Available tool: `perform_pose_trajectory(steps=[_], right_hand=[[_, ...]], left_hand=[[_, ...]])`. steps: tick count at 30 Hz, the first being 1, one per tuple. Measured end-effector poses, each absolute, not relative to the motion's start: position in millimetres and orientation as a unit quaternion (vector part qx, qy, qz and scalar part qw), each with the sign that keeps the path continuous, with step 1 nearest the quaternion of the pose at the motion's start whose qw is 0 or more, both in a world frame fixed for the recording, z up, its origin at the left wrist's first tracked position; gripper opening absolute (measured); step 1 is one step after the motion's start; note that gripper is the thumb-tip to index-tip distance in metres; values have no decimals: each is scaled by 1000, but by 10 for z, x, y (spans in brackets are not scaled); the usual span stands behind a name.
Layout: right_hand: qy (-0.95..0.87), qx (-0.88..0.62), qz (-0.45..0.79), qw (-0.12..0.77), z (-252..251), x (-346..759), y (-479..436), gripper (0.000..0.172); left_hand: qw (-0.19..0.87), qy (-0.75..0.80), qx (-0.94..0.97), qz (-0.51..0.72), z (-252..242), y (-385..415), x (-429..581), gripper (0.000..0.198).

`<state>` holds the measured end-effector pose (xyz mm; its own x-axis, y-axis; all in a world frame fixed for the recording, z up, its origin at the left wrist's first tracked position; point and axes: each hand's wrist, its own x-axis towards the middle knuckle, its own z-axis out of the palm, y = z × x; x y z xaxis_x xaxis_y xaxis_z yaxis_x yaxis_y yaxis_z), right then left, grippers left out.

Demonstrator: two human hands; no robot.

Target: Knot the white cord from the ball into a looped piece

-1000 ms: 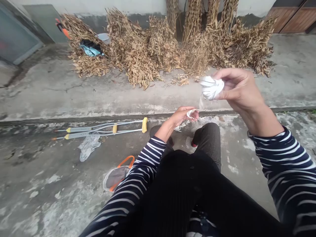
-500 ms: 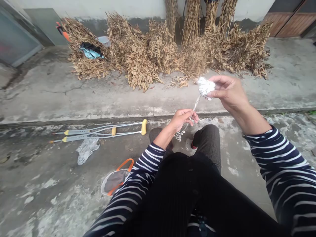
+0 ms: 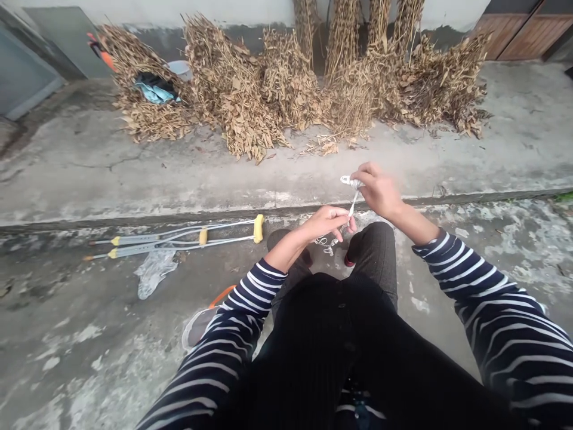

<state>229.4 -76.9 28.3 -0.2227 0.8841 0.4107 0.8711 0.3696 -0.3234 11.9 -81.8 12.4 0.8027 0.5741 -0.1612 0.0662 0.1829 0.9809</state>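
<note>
Head view, looking down over a seated person's lap. The right hand (image 3: 378, 191) pinches a small bunch of white cord (image 3: 351, 181) between thumb and fingers. A thin, straight white strand (image 3: 353, 203) runs from that bunch down into the left hand (image 3: 324, 223), which is closed narrowly around it. A loose white tangle (image 3: 325, 245) dangles below the left hand, just beside the dark-trousered right knee (image 3: 376, 251). To the left, a pair of metal crutches (image 3: 179, 237) with yellow grips lies on the concrete floor (image 3: 67, 298), near a clear plastic bag (image 3: 154, 273). An orange-handled bag (image 3: 197, 325) sits partly behind the left sleeve (image 3: 250, 292). Farther off, heaps of dried leafy stalks (image 3: 237, 89) stand against a wall (image 3: 224, 9).
</note>
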Motion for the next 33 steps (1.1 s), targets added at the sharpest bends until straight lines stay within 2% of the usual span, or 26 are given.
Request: perform_pose_trajectory(steps=[3, 5, 8, 11, 14, 18, 22, 26, 30, 33], right_hand=[[-810, -547, 30, 209, 236, 2265, -789, 42], [-832, -509, 83, 202, 212, 2242, -814, 43], [-822, -476, 192, 248, 183, 2206, -881, 47], [-751, -480, 317, 325, 188, 2177, -972, 57], [-683, -462, 429, 369, 232, 2149, -1049, 63], [-620, -424, 505, 425, 261, 2109, -1050, 47], [-532, -456, 496, 514, 233, 2121, -958, 50], [-491, -497, 446, 559, 290, 2237, -872, 51], [-507, -477, 389, 604, 449, 2423, -759, 41], [-507, -439, 351, 653, 651, 2587, -675, 39]], left_hand=[[694, 281, 632, 201, 223, -708, 142, 23], [662, 306, 650, 211, 300, -579, 149, 23], [592, 357, 691, 212, 367, -336, 134, 22], [546, 374, 718, 216, 346, -127, 104, 22], [574, 368, 698, 219, 237, -50, 115, 22], [661, 386, 597, 240, -50, -190, 220, 21], [735, 353, 529, 235, -370, -445, 265, 35], [769, 308, 508, 236, -545, -618, 133, 50], [761, 311, 532, 204, -619, -664, -29, 45], [727, 352, 544, 227, -648, -591, -117, 38]])
